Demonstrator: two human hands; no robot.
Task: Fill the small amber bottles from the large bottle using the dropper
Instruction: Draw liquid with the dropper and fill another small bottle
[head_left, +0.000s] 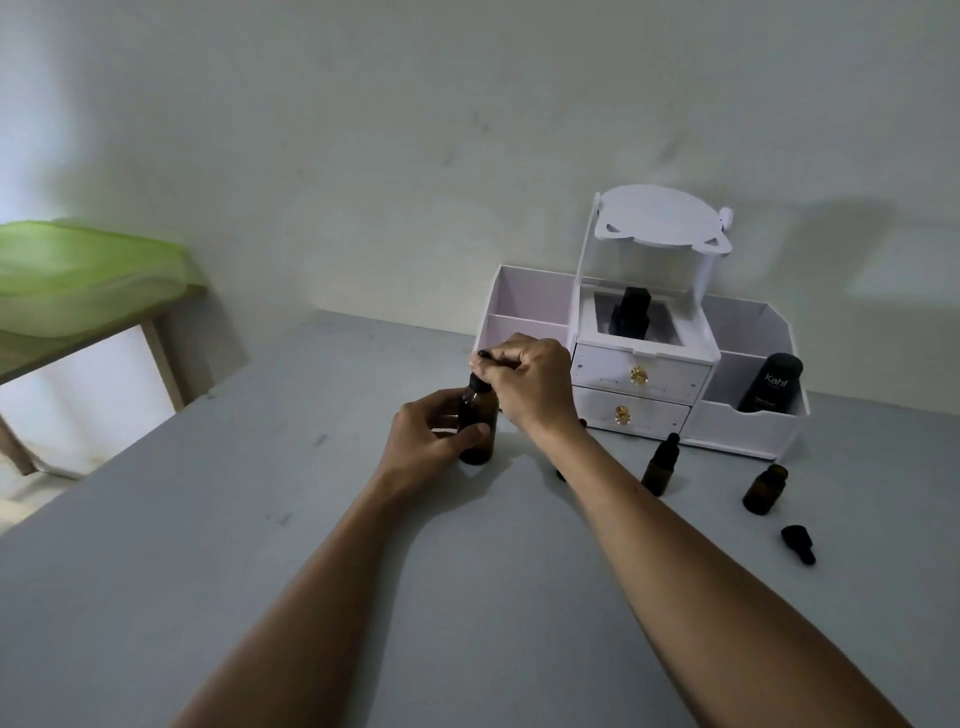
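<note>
Hands close together around large bottle (478, 427), just in front of white organizer's (748, 427) left end on grey table (311, 519). Left hand (431, 431) curls round the bottle's body, thumb across the front. Right hand (530, 384) hovers above the neck, fingertips pinching the black dropper (482, 358) by its bulb. Dark amber glass, upright, black collar at the neck. In front of the organizer's drawers, capped small bottle (661, 467); toward its right end, open small bottle (764, 489) and loose dropper cap (798, 544) on its side.
</note>
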